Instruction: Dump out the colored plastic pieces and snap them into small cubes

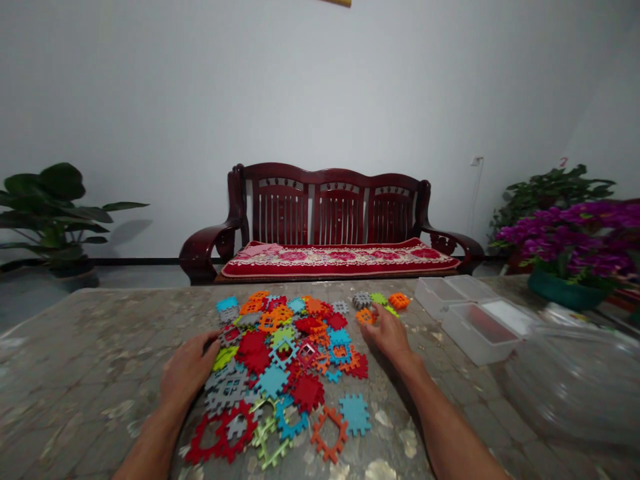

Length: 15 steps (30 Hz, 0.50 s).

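Observation:
A pile of toothed plastic interlocking tiles in red, blue, orange, grey and green (273,381) lies on the table between my hands. My left hand (190,363) rests at the pile's left edge, thumb and fingers apart, its fingertips beside a dark red tile (230,335). To the right of the pile, my right hand (391,333) has its thumb and fingers on a small orange interlocking tile (367,317). Just beyond that hand sit a grey piece (361,300), a green piece (378,298) and a rounded orange piece (399,301).
Clear plastic boxes (483,333) stand on the right of the stone-patterned table (100,373), with a large transparent container (575,380) nearer me. Purple flowers in a green pot (565,288) are behind them. A dark red wooden bench (330,207) stands past the far edge.

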Motion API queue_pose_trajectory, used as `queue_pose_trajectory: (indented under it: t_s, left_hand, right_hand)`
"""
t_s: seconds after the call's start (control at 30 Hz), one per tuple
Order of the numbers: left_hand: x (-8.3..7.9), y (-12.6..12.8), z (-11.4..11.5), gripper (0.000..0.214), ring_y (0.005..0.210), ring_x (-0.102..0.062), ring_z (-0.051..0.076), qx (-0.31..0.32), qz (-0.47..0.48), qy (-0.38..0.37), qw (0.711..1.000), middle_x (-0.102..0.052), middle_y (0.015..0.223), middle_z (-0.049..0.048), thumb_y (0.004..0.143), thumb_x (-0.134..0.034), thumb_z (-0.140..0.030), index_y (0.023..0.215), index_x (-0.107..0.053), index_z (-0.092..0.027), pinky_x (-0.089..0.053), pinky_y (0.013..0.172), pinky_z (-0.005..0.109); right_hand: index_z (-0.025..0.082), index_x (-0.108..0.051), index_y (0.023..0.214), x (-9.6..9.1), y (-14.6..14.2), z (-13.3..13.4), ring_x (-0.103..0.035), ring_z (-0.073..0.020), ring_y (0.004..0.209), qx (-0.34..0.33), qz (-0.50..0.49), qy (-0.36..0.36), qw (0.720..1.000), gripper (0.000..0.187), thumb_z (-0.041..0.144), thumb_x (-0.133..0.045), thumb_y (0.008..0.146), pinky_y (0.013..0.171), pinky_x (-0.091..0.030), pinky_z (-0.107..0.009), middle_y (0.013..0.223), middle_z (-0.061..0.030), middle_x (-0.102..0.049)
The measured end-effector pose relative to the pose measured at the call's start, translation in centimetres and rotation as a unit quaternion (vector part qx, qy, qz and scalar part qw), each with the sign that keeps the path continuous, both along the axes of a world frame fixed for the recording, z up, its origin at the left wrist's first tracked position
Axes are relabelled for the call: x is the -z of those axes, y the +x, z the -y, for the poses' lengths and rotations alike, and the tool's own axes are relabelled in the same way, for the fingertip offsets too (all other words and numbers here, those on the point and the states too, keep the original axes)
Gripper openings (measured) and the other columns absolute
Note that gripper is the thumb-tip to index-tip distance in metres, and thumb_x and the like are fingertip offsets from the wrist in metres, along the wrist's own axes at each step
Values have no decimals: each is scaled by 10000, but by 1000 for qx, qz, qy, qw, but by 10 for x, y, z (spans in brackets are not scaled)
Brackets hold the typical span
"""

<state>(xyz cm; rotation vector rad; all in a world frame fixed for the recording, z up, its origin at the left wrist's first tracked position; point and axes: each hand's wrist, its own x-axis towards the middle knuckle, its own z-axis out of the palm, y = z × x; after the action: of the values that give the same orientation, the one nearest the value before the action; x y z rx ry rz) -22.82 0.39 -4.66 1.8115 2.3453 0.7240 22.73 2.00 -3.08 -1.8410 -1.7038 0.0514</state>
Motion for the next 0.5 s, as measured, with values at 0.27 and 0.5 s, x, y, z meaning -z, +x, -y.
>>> queue_pose_trajectory:
  t_s: [0.27, 0.5]
  left_hand:
    - [4, -3, -2, 463, 1194, -652, 317, -2, 1, -17, 1000, -727, 1297, 109, 970, -406, -398, 1264, -724, -234, -501, 1012, 461]
    - [7, -7, -3, 483, 1184, -660, 328, -5, -1, -19, 1000, -731, 1290, 99, 972, -391, -429, 1280, -716, -250, -507, 1013, 477]
  right_hand:
    - [150, -573, 1377, -17, 82, -39, -722, -260, 982, 158, -73, 24, 984, 594, 352, -665, 826, 838, -512, -340, 1124, -138, -759]
    - [126, -569, 1404, -14, 112, -52, -721, -275, 967, 165, -30, -8, 986, 599, 283, -658, 833, 774, -470, -331, 1130, -170, -752]
